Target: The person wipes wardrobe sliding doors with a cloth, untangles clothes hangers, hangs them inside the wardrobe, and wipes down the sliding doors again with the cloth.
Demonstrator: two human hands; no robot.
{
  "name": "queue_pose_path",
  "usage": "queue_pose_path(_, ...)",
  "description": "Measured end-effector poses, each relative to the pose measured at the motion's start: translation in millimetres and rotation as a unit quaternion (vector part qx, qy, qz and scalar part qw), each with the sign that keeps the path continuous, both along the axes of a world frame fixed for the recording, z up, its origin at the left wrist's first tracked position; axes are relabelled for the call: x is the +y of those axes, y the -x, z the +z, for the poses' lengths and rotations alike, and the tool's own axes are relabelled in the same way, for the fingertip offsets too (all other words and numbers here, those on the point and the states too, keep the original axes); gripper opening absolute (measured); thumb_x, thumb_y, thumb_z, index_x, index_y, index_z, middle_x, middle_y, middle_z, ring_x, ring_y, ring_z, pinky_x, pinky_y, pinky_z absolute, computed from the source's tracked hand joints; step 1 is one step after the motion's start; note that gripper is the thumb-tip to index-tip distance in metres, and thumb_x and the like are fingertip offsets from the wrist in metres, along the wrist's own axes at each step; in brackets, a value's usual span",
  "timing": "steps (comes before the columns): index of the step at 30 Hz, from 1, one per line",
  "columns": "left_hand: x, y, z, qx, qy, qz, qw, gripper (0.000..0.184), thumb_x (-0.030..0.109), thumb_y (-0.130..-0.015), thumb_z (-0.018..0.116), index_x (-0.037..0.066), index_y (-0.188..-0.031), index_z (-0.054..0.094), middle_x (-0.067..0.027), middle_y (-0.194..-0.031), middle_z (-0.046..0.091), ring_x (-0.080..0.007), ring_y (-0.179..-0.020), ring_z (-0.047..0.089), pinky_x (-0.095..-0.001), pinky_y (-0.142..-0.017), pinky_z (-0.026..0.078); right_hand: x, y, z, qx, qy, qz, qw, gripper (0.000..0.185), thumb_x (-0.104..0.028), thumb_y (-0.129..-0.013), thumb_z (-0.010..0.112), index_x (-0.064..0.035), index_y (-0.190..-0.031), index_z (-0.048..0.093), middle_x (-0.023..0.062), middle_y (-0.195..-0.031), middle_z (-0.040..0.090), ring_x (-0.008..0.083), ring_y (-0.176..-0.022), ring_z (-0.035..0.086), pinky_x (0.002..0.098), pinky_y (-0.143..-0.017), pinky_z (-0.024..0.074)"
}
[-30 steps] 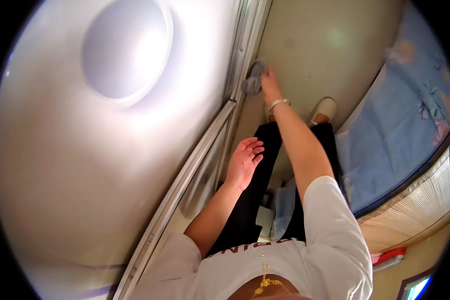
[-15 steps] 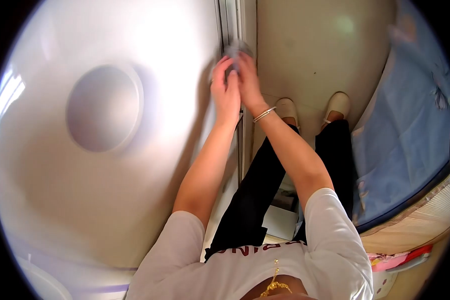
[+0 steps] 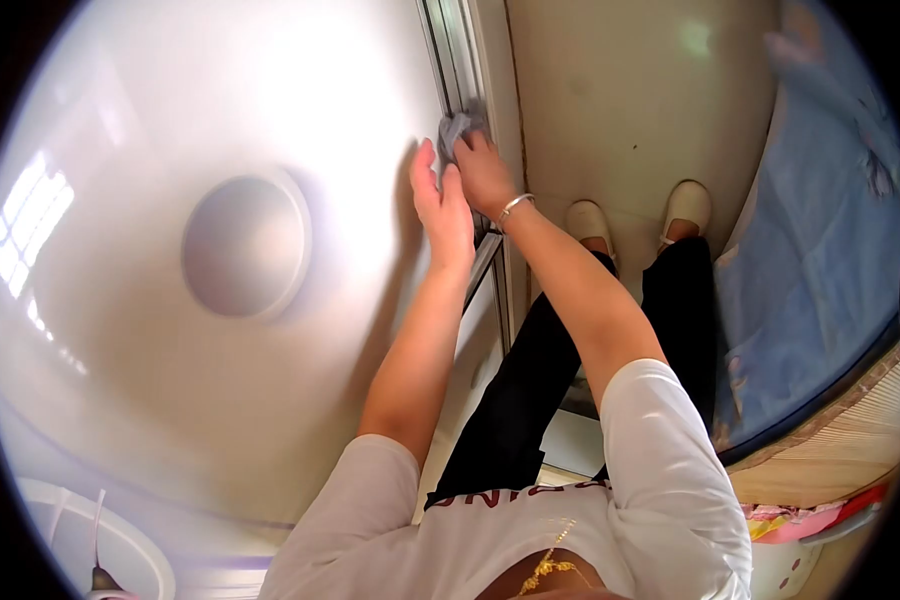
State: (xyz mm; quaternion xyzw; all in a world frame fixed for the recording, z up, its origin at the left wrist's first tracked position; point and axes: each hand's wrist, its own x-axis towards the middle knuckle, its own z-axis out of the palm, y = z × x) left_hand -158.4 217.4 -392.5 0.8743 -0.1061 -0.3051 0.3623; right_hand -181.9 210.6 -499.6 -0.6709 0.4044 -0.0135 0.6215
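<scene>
A crumpled grey cloth is in my right hand, whose fingers press it into the grooved metal track along the edge of a glossy white surface. My left hand is just left of the right one, near the cloth. Its fingers are stretched out and spread, with nothing seen in them. The right fingertips are partly hidden by the cloth, which is slightly blurred.
A round pale disc shows on the white surface. My feet in light shoes stand on the beige floor. At right is a bed-like piece with a blue cover. A white rounded rim shows at lower left.
Both hands have come slightly nearer along the track. The left hand has parted from the right hand and the cloth, and the right hand keeps the cloth.
</scene>
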Motion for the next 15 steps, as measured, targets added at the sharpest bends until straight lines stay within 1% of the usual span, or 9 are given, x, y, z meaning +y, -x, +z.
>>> queue_pose_path(2,4.8,1.9,-1.8,-0.036,-0.028,-0.091,0.995,0.045,0.006,-0.092,0.047,0.000,-0.136,0.040,-0.0132,-0.142,0.037,-0.0245,-0.132,0.035,-0.0346,-0.109,0.030,-1.2,12.7,3.0,-0.019,-0.038,0.010,0.999,0.030,-0.014,-0.084,0.054,-0.0045,-0.112,0.054,0.0197,-0.115,0.053,0.0382,-0.107,0.051,0.0423,-0.089,0.0448)
queue_pose_path(4,3.5,7.4,-1.4,0.011,-0.043,-0.046,0.998,0.045,0.008,-0.093,0.047,0.001,-0.137,0.039,-0.0131,-0.145,0.034,-0.0248,-0.134,0.032,-0.0347,-0.109,0.029,3.7,19.9,3.8,0.021,-0.130,-0.021,0.991,0.032,-0.017,-0.088,0.052,-0.0043,-0.117,0.052,0.0171,-0.115,0.056,0.0332,-0.107,0.054,0.0395,-0.090,0.0447)
queue_pose_path(5,-4.2,9.6,0.4,0.033,-0.047,-0.027,0.998,0.046,0.009,-0.094,0.047,0.001,-0.138,0.039,-0.0131,-0.146,0.033,-0.0249,-0.136,0.031,-0.0348,-0.109,0.029,5.5,25.7,5.1,-0.036,-0.242,-0.105,0.964,0.033,-0.019,-0.090,0.051,-0.0047,-0.120,0.052,0.0154,-0.117,0.056,0.0301,-0.109,0.054,0.0379,-0.091,0.0441)
queue_pose_path(6,-14.4,14.2,2.1,0.160,-0.009,0.096,0.982,0.046,0.018,-0.096,0.049,0.011,-0.141,0.040,-0.0105,-0.148,0.033,-0.0213,-0.131,0.037,-0.0336,-0.109,0.028,5.8,31.2,8.3,-0.097,-0.345,-0.188,0.915,0.035,-0.021,-0.092,0.050,-0.0051,-0.123,0.051,0.0137,-0.119,0.056,0.0269,-0.111,0.054,0.0364,-0.092,0.0435)
queue_pose_path(7,-8.8,6.1,-11.9,0.198,-0.022,0.102,0.975,0.045,0.021,-0.097,0.049,0.013,-0.141,0.041,-0.0105,-0.149,0.031,-0.0213,-0.131,0.036,-0.0335,-0.107,0.031,-0.3,34.7,14.2,-0.158,-0.439,-0.265,0.844,0.036,-0.023,-0.094,0.049,-0.0055,-0.126,0.050,0.0120,-0.122,0.057,0.0237,-0.113,0.053,0.0349,-0.093,0.0429)
queue_pose_path(9,-21.1,-1.8,-19.9,0.101,-0.037,-0.044,0.993,0.039,0.015,-0.095,0.048,0.007,-0.133,0.048,-0.0127,-0.142,0.040,-0.0247,-0.129,0.040,-0.0339,-0.106,0.033,-6.5,39.7,20.2,-0.264,-0.464,-0.358,0.766,0.039,-0.025,-0.094,0.049,0.0007,-0.123,0.052,0.0139,-0.120,0.056,0.0252,-0.110,0.053,0.0338,-0.094,0.0427)
queue_pose_path(11,-36.4,-15.1,-29.0,0.029,-0.042,-0.162,0.986,0.034,0.012,-0.094,0.048,0.004,-0.126,0.055,-0.0124,-0.130,0.053,-0.0233,-0.121,0.048,-0.0329,-0.103,0.036,-74.5,62.1,81.4,-0.237,-0.640,-0.494,0.539,0.040,-0.028,-0.097,0.047,0.0021,-0.123,0.052,0.0109,-0.119,0.057,0.0215,-0.111,0.052,0.0316,-0.095,0.0416)
queue_pose_path(12,-48.7,-23.2,-32.5,0.000,-0.044,-0.212,0.976,0.032,0.012,-0.093,0.048,0.004,-0.122,0.059,-0.0115,-0.124,0.059,-0.0214,-0.116,0.053,-0.0321,-0.101,0.038,-82.8,64.2,86.4,-0.263,-0.588,-0.501,0.578,0.041,-0.027,-0.098,0.046,0.0033,-0.124,0.051,0.0081,-0.122,0.056,0.0186,-0.114,0.051,0.0296,-0.098,0.0392)
queue_pose_path(15,-145.0,-57.8,-19.0,-0.168,0.026,-0.338,0.925,0.026,0.005,-0.086,0.053,0.003,-0.108,0.065,-0.0150,-0.103,0.066,-0.0210,-0.089,0.061,-0.0317,-0.080,0.047,-86.0,68.2,100.7,-0.267,-0.396,-0.525,0.704,0.038,-0.023,-0.097,0.046,0.0024,-0.125,0.050,0.0083,-0.123,0.056,0.0163,-0.115,0.050,0.0297,-0.100,0.0371)
